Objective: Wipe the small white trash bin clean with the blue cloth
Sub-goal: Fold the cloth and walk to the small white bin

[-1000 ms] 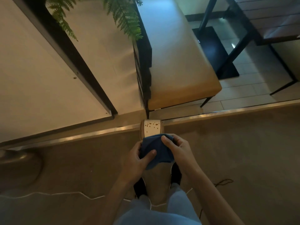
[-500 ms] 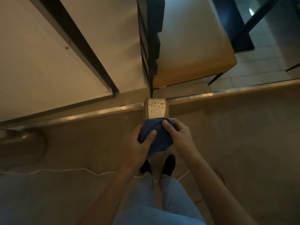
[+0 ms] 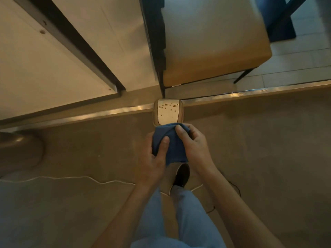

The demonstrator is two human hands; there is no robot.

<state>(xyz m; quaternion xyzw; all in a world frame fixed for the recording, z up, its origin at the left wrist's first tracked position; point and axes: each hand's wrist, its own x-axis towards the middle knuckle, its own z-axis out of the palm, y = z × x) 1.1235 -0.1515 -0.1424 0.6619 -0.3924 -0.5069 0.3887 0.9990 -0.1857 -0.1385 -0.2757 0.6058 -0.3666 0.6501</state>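
The floor (image 3: 259,140) here is a plain brown-grey surface, crossed by a shiny metal strip (image 3: 232,94) beyond which pale tiles (image 3: 295,58) begin. Standing on it, right against that strip, is the small white trash bin (image 3: 168,111), its top speckled with brown spots. A thin white cable (image 3: 71,178) trails across the near floor, a dark shoe (image 3: 181,174) is planted on it, and a chair leg (image 3: 242,76) stands on the tiles

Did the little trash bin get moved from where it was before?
No. The trash bin sits against the metal floor strip just below the chair corner, same as earlier. Only the camera view shifted.
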